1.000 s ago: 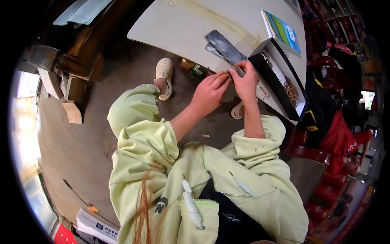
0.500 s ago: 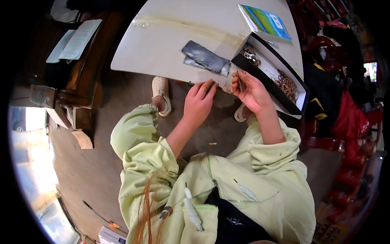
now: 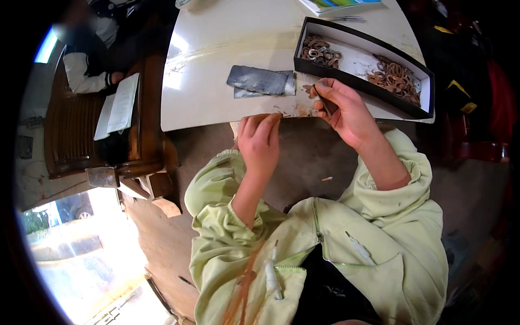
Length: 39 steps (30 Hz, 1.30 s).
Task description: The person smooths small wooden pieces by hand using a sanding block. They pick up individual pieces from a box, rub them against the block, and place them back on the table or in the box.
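My left hand is at the near edge of the white table, fingers curled together around something small that I cannot make out. My right hand is just right of it, pinching a thin dark tool at the table edge. A grey sheet of abrasive paper lies on the table just beyond both hands. A long black box with a white inside stands behind my right hand and holds piles of small brownish metal rings and a few silvery ones.
A booklet lies at the table's far edge. To the left a person in a dark and white jacket sits at a wooden desk with an open book. Dark bags sit on the right. Bare concrete floor lies below.
The view has tipped up and closer to the table. Both hands stay together at the table edge; the box's contents now show fully.
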### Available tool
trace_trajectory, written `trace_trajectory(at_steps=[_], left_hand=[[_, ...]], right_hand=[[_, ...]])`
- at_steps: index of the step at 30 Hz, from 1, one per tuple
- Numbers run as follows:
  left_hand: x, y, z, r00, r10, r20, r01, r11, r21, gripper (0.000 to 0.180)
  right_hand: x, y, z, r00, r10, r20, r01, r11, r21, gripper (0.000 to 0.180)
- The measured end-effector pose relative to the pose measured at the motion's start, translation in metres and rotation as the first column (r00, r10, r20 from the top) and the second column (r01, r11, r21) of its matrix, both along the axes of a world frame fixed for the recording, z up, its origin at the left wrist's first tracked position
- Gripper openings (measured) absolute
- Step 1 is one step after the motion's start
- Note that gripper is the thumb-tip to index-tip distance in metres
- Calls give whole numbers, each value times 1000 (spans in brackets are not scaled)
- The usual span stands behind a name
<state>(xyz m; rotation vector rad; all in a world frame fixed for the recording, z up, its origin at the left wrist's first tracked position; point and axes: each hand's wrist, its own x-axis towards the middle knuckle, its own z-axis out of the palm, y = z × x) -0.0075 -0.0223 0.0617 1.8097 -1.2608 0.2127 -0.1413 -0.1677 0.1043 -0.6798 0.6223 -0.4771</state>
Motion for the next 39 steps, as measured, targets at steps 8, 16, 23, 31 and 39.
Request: trace_trajectory(at_steps=[8,16,23,31,39], left_hand=[[14,-12,49,612,-161,-774,195,980,-49,17],[-12,-36,49,403,-294,-867,236,948,-212,13],[-17,-41,57,382,-380,-843,214,923,-319,15],[-23,-45,57,372,-362,-855,121,932,-342,13],[-25,-49,53,595,-325,-735,75,933,-351,14]], right_hand=[[-8,0,8,985,16,172,-69,947,312,15],[-9,-1,7,982,-68,175,29,976,216,16],[-6,8,26,997,-62,36,65,994,-85,25],[-8,10,24,999,-30,30,33,995,-98,24],[-11,12,25,996,-24,84,34,992,-120,21]])
